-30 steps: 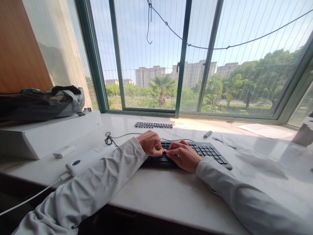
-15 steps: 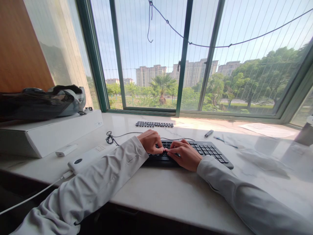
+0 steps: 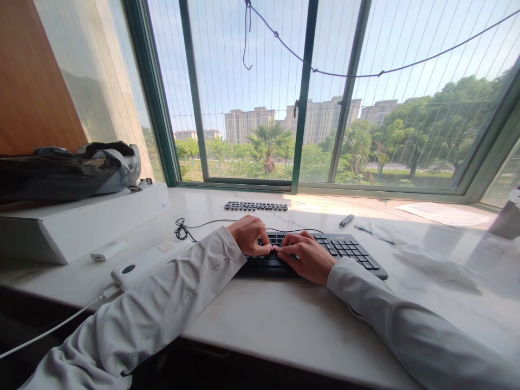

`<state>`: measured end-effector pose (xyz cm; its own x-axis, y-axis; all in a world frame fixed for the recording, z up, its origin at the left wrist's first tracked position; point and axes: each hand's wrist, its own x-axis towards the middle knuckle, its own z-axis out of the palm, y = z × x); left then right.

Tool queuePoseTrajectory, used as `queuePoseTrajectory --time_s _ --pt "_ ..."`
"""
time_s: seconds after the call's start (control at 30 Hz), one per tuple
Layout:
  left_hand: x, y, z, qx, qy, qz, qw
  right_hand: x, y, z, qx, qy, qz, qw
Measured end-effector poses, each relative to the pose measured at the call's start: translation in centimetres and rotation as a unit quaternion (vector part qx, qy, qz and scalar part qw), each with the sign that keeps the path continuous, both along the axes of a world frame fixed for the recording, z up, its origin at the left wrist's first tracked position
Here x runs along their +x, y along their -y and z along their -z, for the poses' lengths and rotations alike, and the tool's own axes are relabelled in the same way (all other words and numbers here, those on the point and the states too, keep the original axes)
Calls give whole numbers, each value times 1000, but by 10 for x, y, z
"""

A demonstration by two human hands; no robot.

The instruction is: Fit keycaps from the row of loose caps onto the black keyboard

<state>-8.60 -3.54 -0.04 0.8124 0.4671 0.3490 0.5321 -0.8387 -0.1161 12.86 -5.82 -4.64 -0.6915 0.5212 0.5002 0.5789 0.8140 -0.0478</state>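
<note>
A black keyboard point(image 3: 349, 252) lies on the marble-like sill in front of me, its right-hand keys in place and bare key sockets showing between my hands. Over its left part, my left hand point(image 3: 249, 235) is closed, fingers curled and thumb and index pressed down at the keys. My right hand point(image 3: 306, 254) meets it there, fingertips pinched together almost touching the left ones. Whatever the fingertips hold is too small and covered to make out. Behind the keyboard, loose black keycaps point(image 3: 255, 206) lie in neat rows.
To the left are a white power bank point(image 3: 142, 265) with a cable, a small white device point(image 3: 109, 251) and a white box point(image 3: 93, 222) bearing a dark headset. On the right lie a USB-stick-like item point(image 3: 346, 220), a thin brush-like tool point(image 3: 374, 234), a clear plastic bag point(image 3: 441, 265) and paper point(image 3: 442, 213).
Both hands stay at the same spot on the keyboard with hardly any visible movement. The view has shifted very slightly.
</note>
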Motion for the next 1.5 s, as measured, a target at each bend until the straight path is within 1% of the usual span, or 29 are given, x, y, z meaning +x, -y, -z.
queuePoseTrajectory --time_s 0.47,0.93,1.5 --pt "1 0 0 -3 -4 -8 1000 0 0 0 2 -1 3 1000" --pt "1 0 0 0 -1 -3 1000 0 1 -1 -1 1 4 1000" --pt "2 2 -2 -3 -7 -16 1000 0 1 0 -5 -2 1 1000"
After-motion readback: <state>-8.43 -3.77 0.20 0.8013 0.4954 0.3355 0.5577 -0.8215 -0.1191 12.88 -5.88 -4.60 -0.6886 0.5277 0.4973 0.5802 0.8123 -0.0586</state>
